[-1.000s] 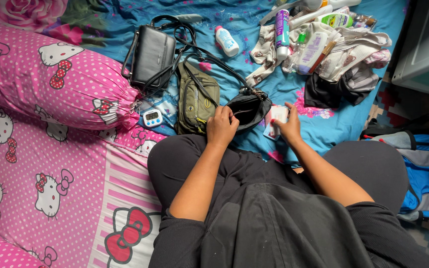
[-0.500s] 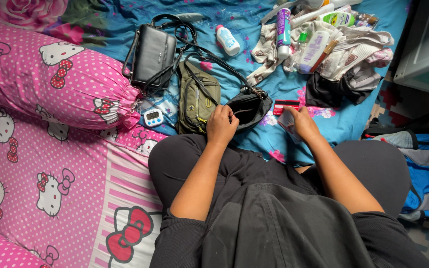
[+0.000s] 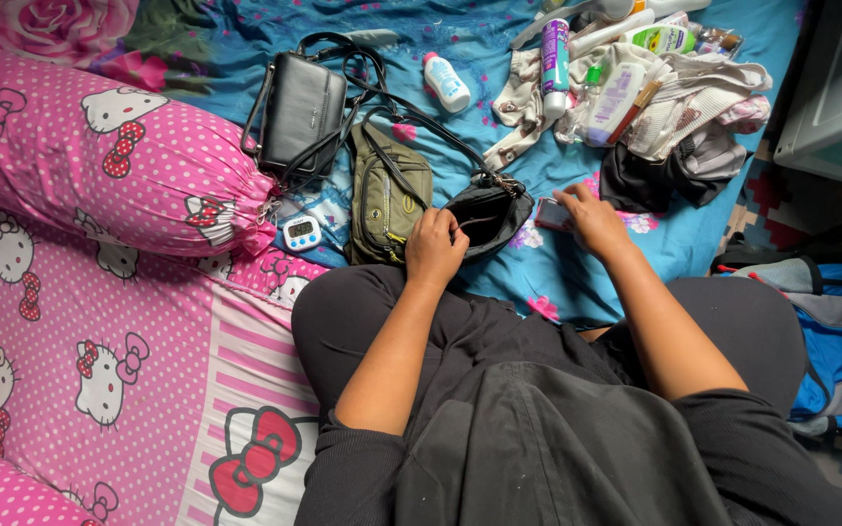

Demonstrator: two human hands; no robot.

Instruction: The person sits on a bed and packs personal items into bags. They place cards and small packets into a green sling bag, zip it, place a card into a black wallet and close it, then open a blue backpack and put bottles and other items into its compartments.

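I sit on a bed with a small black pouch bag [image 3: 491, 212] in front of my knees. My left hand [image 3: 435, 245] grips the bag's near rim and holds its mouth apart. My right hand [image 3: 591, 220] rests on the blue sheet just right of the bag, its fingers closed on a small red card-like item [image 3: 550, 214]. An olive waist bag [image 3: 386, 195] lies to the left of the black bag, and a black rectangular purse [image 3: 297, 110] with long straps lies beyond it.
A pink bolster [image 3: 90, 146] lies at left, with a small white digital timer [image 3: 300, 232] beside it. Bottles, tubes and crumpled clothes [image 3: 635, 93] are piled at the far right. A white bottle [image 3: 445, 80] lies alone. A blue backpack [image 3: 835, 331] sits on the floor at right.
My right hand picked a small packet off the sheet, moved right, then came back toward the bag onto the red card. My left hand stayed on the bag's rim.
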